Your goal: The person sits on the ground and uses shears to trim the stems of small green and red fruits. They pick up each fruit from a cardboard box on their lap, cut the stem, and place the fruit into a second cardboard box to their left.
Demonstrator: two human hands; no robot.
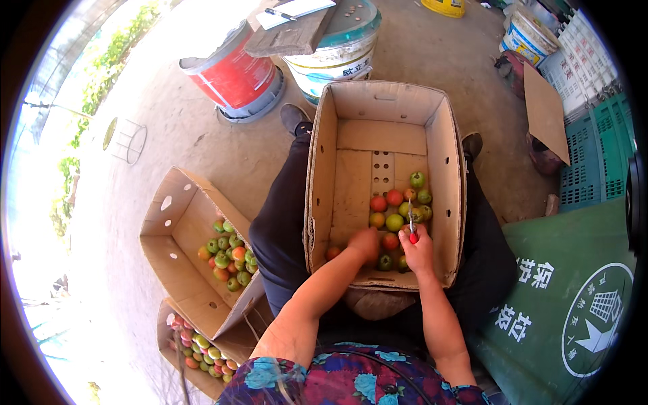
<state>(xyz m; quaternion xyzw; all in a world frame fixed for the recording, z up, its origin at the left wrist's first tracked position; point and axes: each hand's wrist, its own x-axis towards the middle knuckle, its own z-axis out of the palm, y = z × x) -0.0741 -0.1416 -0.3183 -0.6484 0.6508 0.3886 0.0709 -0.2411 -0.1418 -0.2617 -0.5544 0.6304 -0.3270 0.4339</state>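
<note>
A deep cardboard box stands between my legs, with red, orange and green tomatoes lying in its near right part. Both of my hands reach into it. My right hand grips small snips with a red handle, their blades pointing away over the tomatoes. To the left of it, my left hand is low in the box beside the tomatoes. That hand is blurred, and its fingers are turned from view, so whether it holds anything cannot be seen.
At left, two more cardboard boxes hold tomatoes, one partly over the other. A red bucket and a white bucket with a board stand ahead. A green bin and plastic crates line the right.
</note>
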